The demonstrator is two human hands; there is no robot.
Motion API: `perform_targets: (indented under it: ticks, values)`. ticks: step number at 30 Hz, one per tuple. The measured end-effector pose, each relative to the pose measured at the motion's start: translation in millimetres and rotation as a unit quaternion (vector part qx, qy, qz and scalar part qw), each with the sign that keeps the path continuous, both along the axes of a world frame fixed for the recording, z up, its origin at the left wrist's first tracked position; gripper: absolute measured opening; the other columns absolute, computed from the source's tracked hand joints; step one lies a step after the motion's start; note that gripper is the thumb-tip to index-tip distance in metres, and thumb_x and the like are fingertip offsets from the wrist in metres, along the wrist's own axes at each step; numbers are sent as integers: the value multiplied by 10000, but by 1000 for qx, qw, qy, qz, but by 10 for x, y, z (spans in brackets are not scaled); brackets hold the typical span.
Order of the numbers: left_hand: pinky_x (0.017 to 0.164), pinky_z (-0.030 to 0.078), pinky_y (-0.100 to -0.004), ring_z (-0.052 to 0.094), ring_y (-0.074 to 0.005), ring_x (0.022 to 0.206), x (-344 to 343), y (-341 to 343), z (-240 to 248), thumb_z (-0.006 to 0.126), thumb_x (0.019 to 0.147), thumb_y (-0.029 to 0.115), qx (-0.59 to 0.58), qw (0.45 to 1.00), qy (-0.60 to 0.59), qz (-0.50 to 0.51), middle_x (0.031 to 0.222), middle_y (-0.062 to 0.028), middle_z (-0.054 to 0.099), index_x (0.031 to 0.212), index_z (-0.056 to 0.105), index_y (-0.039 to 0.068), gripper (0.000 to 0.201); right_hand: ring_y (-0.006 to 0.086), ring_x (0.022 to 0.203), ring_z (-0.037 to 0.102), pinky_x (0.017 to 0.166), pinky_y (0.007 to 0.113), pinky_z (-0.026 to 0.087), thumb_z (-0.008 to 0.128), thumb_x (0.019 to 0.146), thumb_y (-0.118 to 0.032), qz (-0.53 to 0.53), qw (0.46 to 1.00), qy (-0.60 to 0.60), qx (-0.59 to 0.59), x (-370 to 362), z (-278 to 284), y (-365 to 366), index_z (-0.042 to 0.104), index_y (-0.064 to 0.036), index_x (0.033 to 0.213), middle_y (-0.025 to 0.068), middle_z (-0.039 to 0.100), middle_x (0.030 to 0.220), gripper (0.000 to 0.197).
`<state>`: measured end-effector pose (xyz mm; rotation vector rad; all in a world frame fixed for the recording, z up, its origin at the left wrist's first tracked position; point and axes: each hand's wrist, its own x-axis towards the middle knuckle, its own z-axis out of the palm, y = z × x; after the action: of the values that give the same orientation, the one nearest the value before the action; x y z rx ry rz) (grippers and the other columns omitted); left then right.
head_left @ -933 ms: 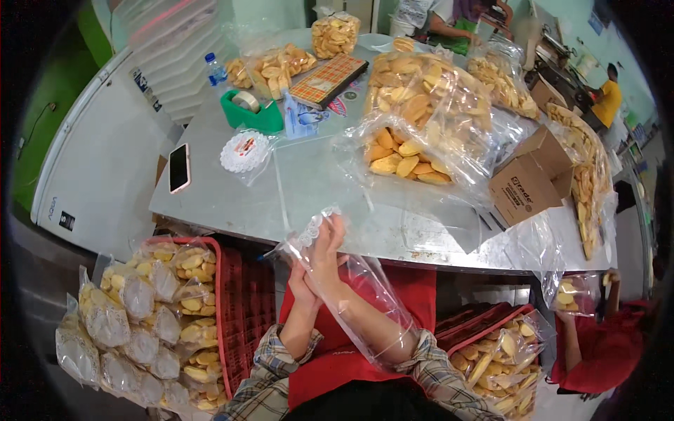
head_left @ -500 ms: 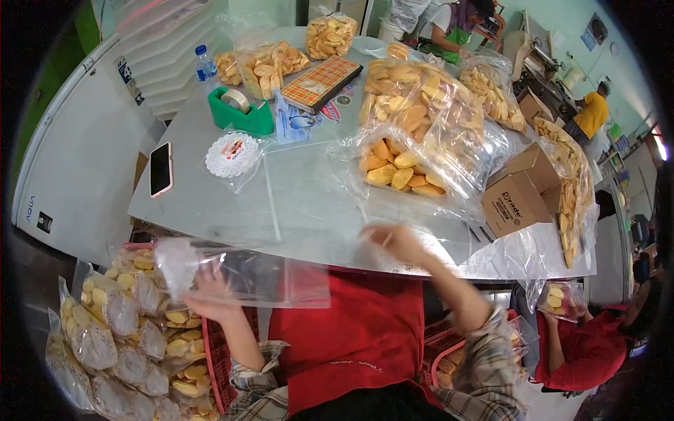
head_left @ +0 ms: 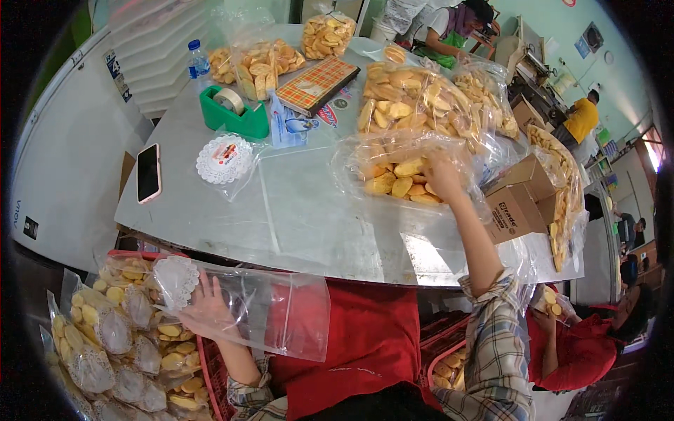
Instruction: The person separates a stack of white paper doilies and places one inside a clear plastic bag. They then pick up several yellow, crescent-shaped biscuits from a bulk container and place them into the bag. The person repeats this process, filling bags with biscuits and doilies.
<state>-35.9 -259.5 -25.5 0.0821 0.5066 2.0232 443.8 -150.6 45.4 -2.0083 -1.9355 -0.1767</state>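
Observation:
My left hand (head_left: 209, 309) holds a long clear plastic bag (head_left: 281, 316) over the crate at the left; a white lace doily (head_left: 177, 282) shows in its closed end. The fingers are seen partly through the film. At the mouth of a large clear sack (head_left: 421, 105) on the table, my right hand (head_left: 442, 179) reaches in among golden oval bread slices (head_left: 393, 184). Its fingertips are hidden by the slices and plastic, so I cannot see whether it grips any.
Left on the table are a phone (head_left: 149, 174), a bagged stack of doilies (head_left: 225, 160), a green tape dispenser (head_left: 235, 116) and a checked book (head_left: 318, 84). A cardboard box (head_left: 516, 203) stands right. Filled bags (head_left: 112, 330) crowd the left crate. A co-worker (head_left: 579, 344) sits at right.
My right hand has moved from the table's front edge up and right into the sack's mouth. The plastic bag in my left hand has dropped slightly and spread flatter.

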Motion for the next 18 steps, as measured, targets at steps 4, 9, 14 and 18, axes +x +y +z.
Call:
perform_targets:
  ticks: [4, 9, 14, 18]
  values:
    - [955, 270, -537, 273, -427, 1201, 79, 16, 85, 361, 843, 477, -41, 999, -6, 21, 1308, -235, 263, 1308, 225, 55, 643, 331, 820, 503, 734, 412, 393, 605, 711, -136, -11, 996, -82, -31, -67, -205, -133, 546, -74, 941, 150, 522, 834, 245]
    - [942, 284, -550, 278, -428, 1198, 86, 21, -78, 369, 836, 490, -21, 1000, -7, -1, 1308, -232, 257, 1307, 214, 43, 668, 293, 853, 501, 691, 401, 396, 534, 712, -66, 43, 999, 12, 28, -188, -230, -458, 522, -32, 871, 140, 512, 868, 162]
    - [922, 301, -544, 292, -423, 1191, 273, 14, -136, 396, 819, 509, 41, 995, 72, -57, 1310, -202, 251, 1327, 210, 125, 664, 313, 834, 503, 711, 412, 408, 537, 678, -5, 96, 987, -52, 116, -119, -124, -700, 530, -23, 932, 143, 523, 880, 254]
    - [928, 289, -542, 321, -404, 1160, 464, 75, 42, 429, 799, 522, -4, 997, 29, -66, 1308, -160, 270, 1322, 228, 162, 666, 322, 839, 502, 713, 407, 416, 539, 653, 45, 51, 989, -57, 128, -79, -180, -805, 538, -22, 949, 144, 529, 890, 304]
